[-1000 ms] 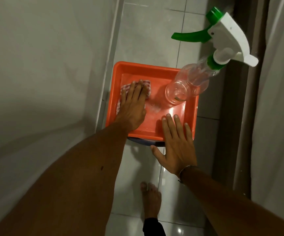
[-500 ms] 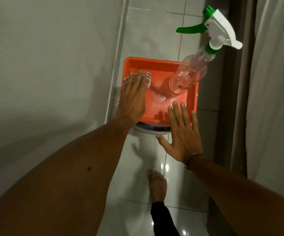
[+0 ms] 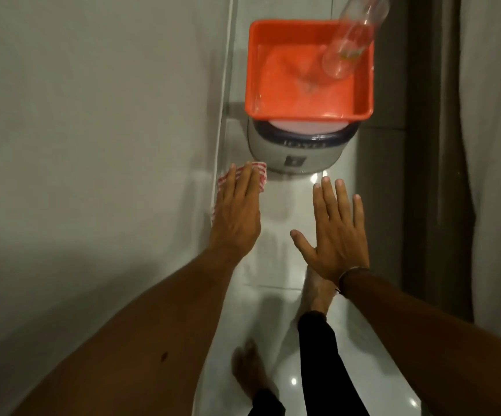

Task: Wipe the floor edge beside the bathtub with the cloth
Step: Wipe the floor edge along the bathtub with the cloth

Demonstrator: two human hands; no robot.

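A red-and-white striped cloth (image 3: 259, 171) lies under my left hand (image 3: 237, 213), which presses flat on it where the pale bathtub wall (image 3: 99, 145) meets the white tiled floor (image 3: 285, 241). Most of the cloth is hidden by the fingers. My right hand (image 3: 336, 232) hovers beside it over the floor, palm down, fingers spread, holding nothing.
An orange tub (image 3: 309, 114) sits on a white lidded container (image 3: 297, 151) just beyond my hands, with a clear spray bottle (image 3: 351, 40) standing in it. A dark door frame (image 3: 423, 145) and curtain (image 3: 495, 145) close the right side. My bare feet (image 3: 250, 373) stand on the tiles below.
My left hand has lifted the cloth out of the orange tub and brought it down to the floor edge by the bathtub. The right hand followed toward me; the view tilted down.
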